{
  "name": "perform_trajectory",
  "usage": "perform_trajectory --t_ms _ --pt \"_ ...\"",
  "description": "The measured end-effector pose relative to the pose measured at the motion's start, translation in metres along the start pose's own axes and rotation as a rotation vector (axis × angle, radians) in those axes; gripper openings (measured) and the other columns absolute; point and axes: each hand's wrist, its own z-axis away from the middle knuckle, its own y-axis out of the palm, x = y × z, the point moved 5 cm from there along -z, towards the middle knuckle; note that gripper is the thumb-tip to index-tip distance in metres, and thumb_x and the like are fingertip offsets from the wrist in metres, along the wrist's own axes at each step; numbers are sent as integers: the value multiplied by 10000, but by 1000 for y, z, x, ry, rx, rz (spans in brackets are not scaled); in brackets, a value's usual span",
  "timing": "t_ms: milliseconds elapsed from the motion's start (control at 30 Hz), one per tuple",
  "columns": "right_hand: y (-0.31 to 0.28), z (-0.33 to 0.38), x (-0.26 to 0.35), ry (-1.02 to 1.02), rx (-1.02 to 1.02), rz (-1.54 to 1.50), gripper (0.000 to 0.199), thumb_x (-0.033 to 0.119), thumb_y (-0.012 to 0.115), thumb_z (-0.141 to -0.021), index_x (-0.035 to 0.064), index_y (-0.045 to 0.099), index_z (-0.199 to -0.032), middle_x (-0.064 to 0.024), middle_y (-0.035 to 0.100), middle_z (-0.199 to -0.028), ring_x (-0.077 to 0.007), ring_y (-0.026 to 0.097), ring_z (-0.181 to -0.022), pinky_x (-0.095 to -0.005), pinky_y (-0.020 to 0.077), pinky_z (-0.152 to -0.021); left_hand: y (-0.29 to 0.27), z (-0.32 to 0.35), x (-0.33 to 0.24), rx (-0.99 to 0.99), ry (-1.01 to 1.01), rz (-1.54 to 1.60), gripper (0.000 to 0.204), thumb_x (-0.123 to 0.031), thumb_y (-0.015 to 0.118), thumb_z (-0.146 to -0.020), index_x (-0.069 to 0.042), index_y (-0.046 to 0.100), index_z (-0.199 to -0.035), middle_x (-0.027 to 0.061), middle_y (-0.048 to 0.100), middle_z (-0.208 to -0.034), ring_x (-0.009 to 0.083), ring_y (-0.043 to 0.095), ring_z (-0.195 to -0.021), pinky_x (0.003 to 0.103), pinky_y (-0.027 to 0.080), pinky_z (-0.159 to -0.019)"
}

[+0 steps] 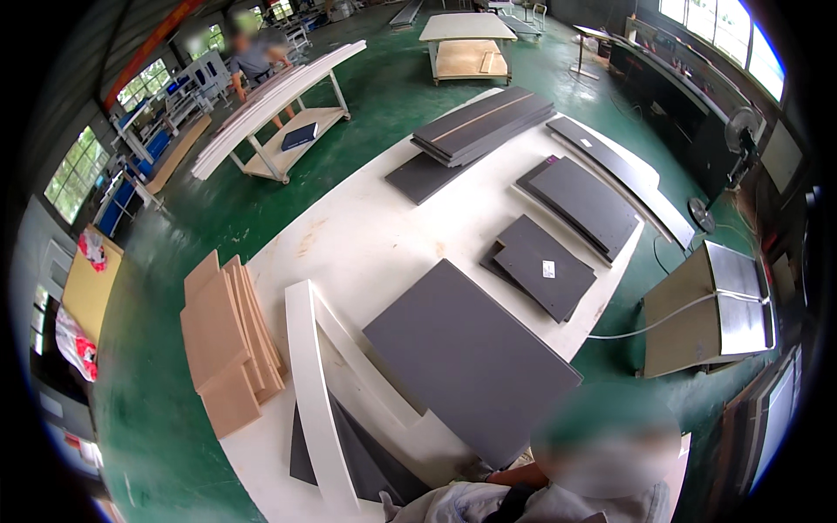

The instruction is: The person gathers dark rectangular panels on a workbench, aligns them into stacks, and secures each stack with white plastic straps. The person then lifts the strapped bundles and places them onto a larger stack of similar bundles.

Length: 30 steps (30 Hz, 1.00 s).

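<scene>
Neither of my hands can be made out. At the lower edge a small grey shape (389, 506) pokes up near a long white strip (311, 401); whether it is a glove, and whose, I cannot tell. Close by, a person in a light shirt (602, 507) leans in, the head blurred. That person's forearm (520, 476) reaches toward the near corner of a large dark grey panel (471, 357); the hand is mostly hidden. The panel lies flat on a white-topped table (349, 227). Left of it, the strip rests partly over a darker panel (370, 458).
Brown sheets (227, 340) are stacked at the table's left edge. Dark boards (484, 122) and smaller panels (549, 266) lie farther back and right. A metal-topped cabinet (689, 314) and a fan (741, 135) stand to the right. A trolley (292, 144) carries long strips, a person behind it.
</scene>
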Motion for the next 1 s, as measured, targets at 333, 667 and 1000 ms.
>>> perform_trajectory --t_ms 333,667,1000 --pt "13 -13 10 -11 26 17 528 511 610 -964 61 753 -1200 -156 731 -1247 -308 677 -1140 -394 502 -989 4 -45 8 319 -159 285 819 -637 536 -973 -14 464 -1500 236 540 -1481 407 508 -1332 501 398 -1159" --pt "90 -5 -24 -283 142 82 592 566 593 -964 49 749 -1207 -167 732 -1240 -313 674 -1145 -392 493 -999 -25 -50 63 538 -187 543 837 -715 492 -985 -48 499 -1490 201 582 -1461 394 567 -1275 508 445 -1124" --pt "-70 106 -131 -118 -404 130 455 466 662 -919 57 757 -1097 -153 750 -1078 -310 699 -1039 -414 524 -939 -43 -70 39 359 -93 945 446 -557 676 -954 -171 622 -1170 55 681 -1092 237 626 -1002 403 519 -859"
